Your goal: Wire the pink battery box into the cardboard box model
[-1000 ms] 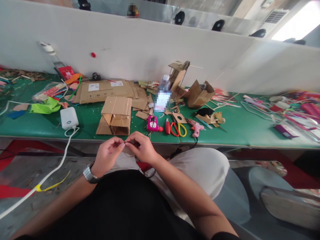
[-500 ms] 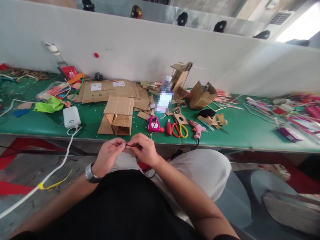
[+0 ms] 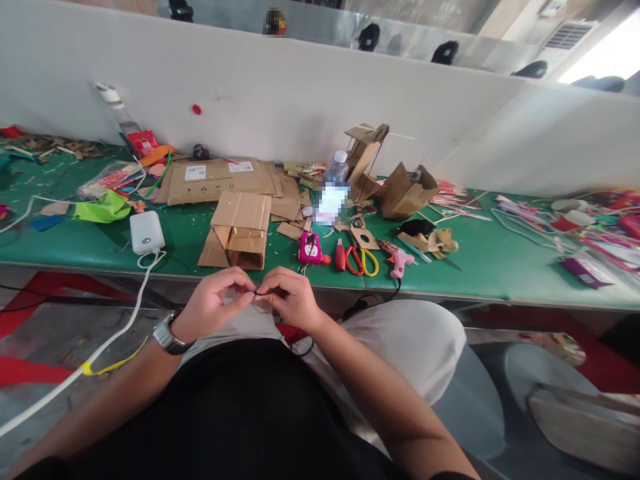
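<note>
Over my lap, just below the table's front edge, my left hand [image 3: 213,303] and my right hand [image 3: 291,300] meet fingertip to fingertip. Both pinch a thin black wire [image 3: 263,292] that spans the short gap between them. A black loop of the same wire [image 3: 300,347] hangs under my right wrist. A metal watch [image 3: 167,336] sits on my left wrist. Straight ahead on the green table [image 3: 475,263] stand a small cardboard box structure [image 3: 240,230] and a pink gadget [image 3: 310,248].
Red-and-yellow scissors [image 3: 361,260], a pink glue gun [image 3: 399,257], a white power adapter [image 3: 146,232] with its cable [image 3: 100,347], flat cardboard sheets [image 3: 215,180], a water bottle [image 3: 336,170] and cardboard scraps lie on the table. A white partition wall [image 3: 280,100] backs it.
My hands stay together on the wire, with only small finger shifts. The view has drifted slightly, so the table things sit a little further right.
</note>
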`<state>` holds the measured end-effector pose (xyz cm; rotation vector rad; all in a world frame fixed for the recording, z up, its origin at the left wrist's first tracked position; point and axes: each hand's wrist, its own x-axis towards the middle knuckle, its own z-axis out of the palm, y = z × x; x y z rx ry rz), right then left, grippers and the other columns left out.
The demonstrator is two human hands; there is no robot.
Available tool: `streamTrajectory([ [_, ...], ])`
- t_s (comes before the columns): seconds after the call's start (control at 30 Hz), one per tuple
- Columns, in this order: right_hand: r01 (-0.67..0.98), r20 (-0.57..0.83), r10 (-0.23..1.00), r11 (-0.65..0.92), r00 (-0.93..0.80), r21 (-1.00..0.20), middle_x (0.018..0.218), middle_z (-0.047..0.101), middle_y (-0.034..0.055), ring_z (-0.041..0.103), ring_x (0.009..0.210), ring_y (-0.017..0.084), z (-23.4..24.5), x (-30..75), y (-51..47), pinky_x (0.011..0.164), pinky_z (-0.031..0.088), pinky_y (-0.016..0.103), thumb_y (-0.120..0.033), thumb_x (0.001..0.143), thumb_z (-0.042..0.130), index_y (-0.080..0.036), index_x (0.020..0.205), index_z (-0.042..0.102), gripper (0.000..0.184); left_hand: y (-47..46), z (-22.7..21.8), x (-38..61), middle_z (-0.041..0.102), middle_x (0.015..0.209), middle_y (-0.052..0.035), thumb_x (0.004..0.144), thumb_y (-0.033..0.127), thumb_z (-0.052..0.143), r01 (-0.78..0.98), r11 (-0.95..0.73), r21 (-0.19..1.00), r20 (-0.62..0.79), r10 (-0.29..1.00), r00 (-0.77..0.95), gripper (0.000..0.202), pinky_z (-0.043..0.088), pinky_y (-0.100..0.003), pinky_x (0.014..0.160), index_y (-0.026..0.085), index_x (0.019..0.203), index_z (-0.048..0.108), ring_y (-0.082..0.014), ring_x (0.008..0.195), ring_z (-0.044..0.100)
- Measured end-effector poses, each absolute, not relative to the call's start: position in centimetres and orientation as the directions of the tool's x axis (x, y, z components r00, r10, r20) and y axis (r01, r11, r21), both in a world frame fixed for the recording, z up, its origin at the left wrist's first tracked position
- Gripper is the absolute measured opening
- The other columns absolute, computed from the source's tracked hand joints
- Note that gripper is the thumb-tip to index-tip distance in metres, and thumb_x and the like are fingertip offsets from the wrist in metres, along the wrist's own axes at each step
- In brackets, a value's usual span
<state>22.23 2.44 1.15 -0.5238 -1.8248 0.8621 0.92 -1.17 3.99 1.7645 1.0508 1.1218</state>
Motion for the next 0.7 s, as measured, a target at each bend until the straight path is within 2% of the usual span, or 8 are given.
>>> streamTrajectory([
  [0.07, -0.039, 0.595, 0.698, 0.635, -0.399, -0.771, 0.086, 0.074, 0.0064, 0.070, 0.079, 0.017, 1.2, 22.1, 2.4, 0.071, 0.058, 0.031, -0.049, 0.095, 0.079, -0.020, 0.088, 0.075, 0.029, -1.2, 4.4, 0.8, 0.071, 0.087, -0.0065, 0.088, 0.025, 0.078, 0.276, -0.413, 0.868, 0.346, 0.901, 0.261, 0.004, 0.050, -0.031, 0.077, 0.021, 0.087, 0.077, -0.0200, 0.082, 0.064],
  [0.13, -0.033, 0.578, 0.713, 0.618, -0.397, -0.785, 0.086, 0.075, 0.0064, 0.070, 0.079, 0.018, 1.3, 22.1, 2.4, 0.070, 0.058, 0.031, -0.051, 0.094, 0.079, -0.020, 0.087, 0.075, 0.032, -1.4, 4.2, 0.9, 0.070, 0.085, -0.0065, 0.087, 0.026, 0.078, 0.261, -0.399, 0.879, 0.345, 0.910, 0.229, 0.006, 0.049, -0.032, 0.076, 0.021, 0.084, 0.076, -0.0204, 0.081, 0.063],
  [0.23, -0.044, 0.578, 0.721, 0.611, -0.382, -0.791, 0.086, 0.076, 0.0066, 0.071, 0.079, 0.018, 1.6, 22.1, 2.2, 0.071, 0.058, 0.032, -0.048, 0.096, 0.078, -0.020, 0.089, 0.076, 0.029, -1.5, 3.2, 1.3, 0.068, 0.083, -0.0053, 0.089, 0.031, 0.077, 0.137, -0.261, 0.955, 0.243, 0.960, 0.139, 0.012, 0.047, -0.031, 0.073, 0.020, 0.083, 0.075, -0.0192, 0.080, 0.060],
  [0.33, -0.059, 0.596, 0.710, 0.623, -0.374, -0.780, 0.087, 0.077, 0.0065, 0.071, 0.077, 0.017, 1.7, 22.3, 2.0, 0.069, 0.057, 0.030, -0.041, 0.099, 0.076, -0.020, 0.094, 0.077, 0.022, -1.5, 2.2, 1.9, 0.066, 0.083, -0.0036, 0.084, 0.032, 0.081, -0.086, -0.097, 0.992, 0.103, 0.992, 0.069, 0.015, 0.047, -0.029, 0.074, 0.019, 0.083, 0.075, -0.0171, 0.080, 0.058],
  [0.5, -0.014, 0.534, 0.742, 0.579, -0.405, -0.816, 0.088, 0.080, 0.0074, 0.072, 0.074, 0.017, 1.7, 22.4, 1.7, 0.068, 0.058, 0.029, -0.046, 0.099, 0.074, -0.019, 0.097, 0.079, 0.027, -1.7, 2.1, 3.0, 0.063, 0.078, -0.0015, 0.078, 0.032, 0.085, -0.420, 0.096, 0.902, -0.070, 0.994, 0.078, 0.019, 0.049, -0.027, 0.073, 0.018, 0.081, 0.072, -0.0144, 0.076, 0.057],
  [0.7, -0.001, 0.478, 0.774, 0.525, -0.416, -0.851, 0.091, 0.082, 0.0088, 0.075, 0.077, 0.017, 1.5, 22.4, 1.7, 0.071, 0.061, 0.028, -0.052, 0.099, 0.071, -0.018, 0.098, 0.079, 0.035, -1.8, 2.3, 3.6, 0.062, 0.078, -0.0009, 0.078, 0.028, 0.082, -0.547, 0.174, 0.819, -0.138, 0.985, 0.106, 0.017, 0.051, -0.026, 0.073, 0.018, 0.084, 0.070, -0.0130, 0.074, 0.057],
])
